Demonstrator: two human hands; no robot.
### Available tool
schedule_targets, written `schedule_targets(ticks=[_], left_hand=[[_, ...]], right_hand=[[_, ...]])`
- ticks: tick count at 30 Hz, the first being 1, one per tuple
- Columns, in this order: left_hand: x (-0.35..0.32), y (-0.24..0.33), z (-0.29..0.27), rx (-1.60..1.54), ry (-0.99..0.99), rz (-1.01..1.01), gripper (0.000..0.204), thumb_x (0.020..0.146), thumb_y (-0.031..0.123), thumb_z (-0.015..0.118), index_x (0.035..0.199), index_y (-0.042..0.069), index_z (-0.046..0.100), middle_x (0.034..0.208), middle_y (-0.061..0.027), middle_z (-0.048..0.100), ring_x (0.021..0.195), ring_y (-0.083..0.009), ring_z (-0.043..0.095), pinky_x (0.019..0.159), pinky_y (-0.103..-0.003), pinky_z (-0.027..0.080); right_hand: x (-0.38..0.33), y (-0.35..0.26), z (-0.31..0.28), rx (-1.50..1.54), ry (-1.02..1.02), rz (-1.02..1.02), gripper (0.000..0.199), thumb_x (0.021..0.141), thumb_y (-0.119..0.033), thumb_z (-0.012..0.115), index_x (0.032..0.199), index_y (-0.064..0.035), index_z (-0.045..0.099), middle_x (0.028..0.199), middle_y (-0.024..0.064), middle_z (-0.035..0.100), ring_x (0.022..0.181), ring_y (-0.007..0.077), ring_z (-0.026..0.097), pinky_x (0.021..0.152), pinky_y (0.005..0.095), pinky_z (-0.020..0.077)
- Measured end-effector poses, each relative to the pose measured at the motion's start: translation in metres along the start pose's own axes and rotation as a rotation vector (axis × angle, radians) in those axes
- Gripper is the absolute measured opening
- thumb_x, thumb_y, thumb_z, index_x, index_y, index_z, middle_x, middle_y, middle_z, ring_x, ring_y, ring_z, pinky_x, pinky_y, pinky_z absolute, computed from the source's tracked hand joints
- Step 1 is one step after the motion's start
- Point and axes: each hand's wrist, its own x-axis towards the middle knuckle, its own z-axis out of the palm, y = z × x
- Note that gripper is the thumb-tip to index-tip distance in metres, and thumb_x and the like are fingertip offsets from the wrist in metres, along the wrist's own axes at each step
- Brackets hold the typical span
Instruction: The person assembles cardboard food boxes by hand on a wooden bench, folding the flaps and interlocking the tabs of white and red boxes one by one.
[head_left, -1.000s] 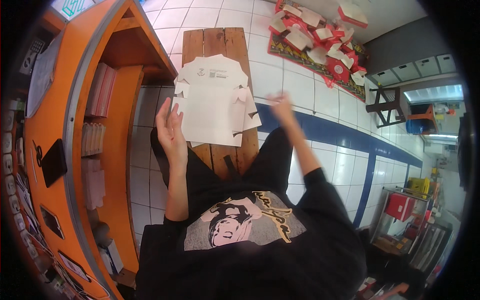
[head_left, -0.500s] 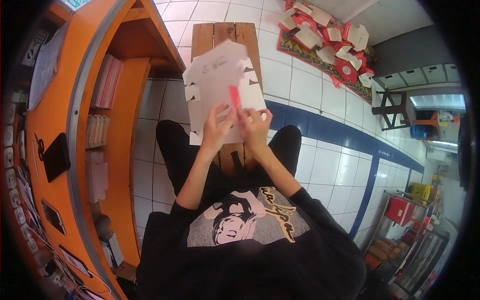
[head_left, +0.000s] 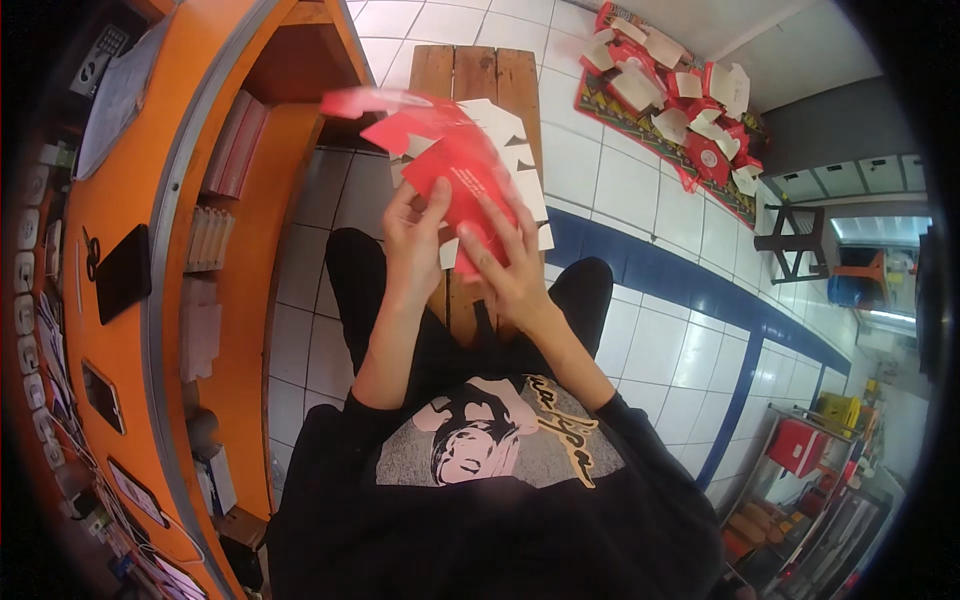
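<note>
Between my hands is a red cardboard box blank [head_left: 455,185], raised at a tilt, its far end smeared by motion. My left hand [head_left: 415,235] grips its left edge, thumb on the red face. With thumb and fingers my right hand [head_left: 512,265] pinches the near right part. Beneath the red piece, white-faced box blanks [head_left: 528,185] with notched edges lie flat on a narrow wooden bench [head_left: 478,68], partly covered by the blank and my hands.
Folded red and white boxes [head_left: 690,105] are heaped on a patterned mat at the far right. An orange shelf unit [head_left: 290,200] flanks the bench on the left, with a black tablet-like object [head_left: 124,274] and scissors [head_left: 91,252] on top. A dark stool [head_left: 797,243] stands to the right.
The blank has swung over from its white side to its red face and lifted off the others. My left hand has moved to its left edge; my view has shifted slightly.
</note>
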Motion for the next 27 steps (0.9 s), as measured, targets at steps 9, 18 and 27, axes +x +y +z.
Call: schedule_targets(ticks=[9, 18, 27], left_hand=[[-0.021, 0.006, 0.007, 0.136, -0.094, -0.060, 0.035, 0.101, 0.032, 0.041, 0.121, 0.005, 0.051, 0.105, -0.0053, 0.061, 0.090, -0.0131, 0.062, 0.070, -0.027, 0.054], [-0.041, -0.022, 0.010, 0.253, -0.203, 0.138, 0.033, 0.097, 0.015, 0.049, 0.127, 0.002, 0.046, 0.116, -0.0070, 0.056, 0.104, -0.0124, 0.055, 0.084, -0.025, 0.047], [-0.068, 0.001, -0.049, 0.474, -0.780, -0.391, 0.037, 0.090, 0.002, 0.057, 0.125, -0.005, 0.049, 0.114, -0.0093, 0.060, 0.104, -0.0122, 0.056, 0.089, -0.030, 0.048]], right_hand=[[0.004, 0.001, -0.024, 0.038, -0.020, -0.018, 0.053, 0.069, -0.025, 0.072, 0.120, -0.0121, 0.061, 0.138, 0.0182, 0.040, 0.118, 0.0415, 0.041, 0.096, 0.0478, 0.0416], [0.009, -0.014, -0.016, -0.043, 0.048, 0.221, 0.063, 0.079, -0.005, 0.060, 0.138, -0.0013, 0.039, 0.140, 0.0214, 0.037, 0.116, 0.0382, 0.043, 0.098, 0.0458, 0.0334], [0.000, 0.004, -0.062, 0.621, -0.121, 0.591, 0.040, 0.088, -0.018, 0.059, 0.127, -0.0076, 0.053, 0.121, 0.0122, 0.045, 0.084, 0.0174, 0.054, 0.076, 0.0291, 0.0466]])
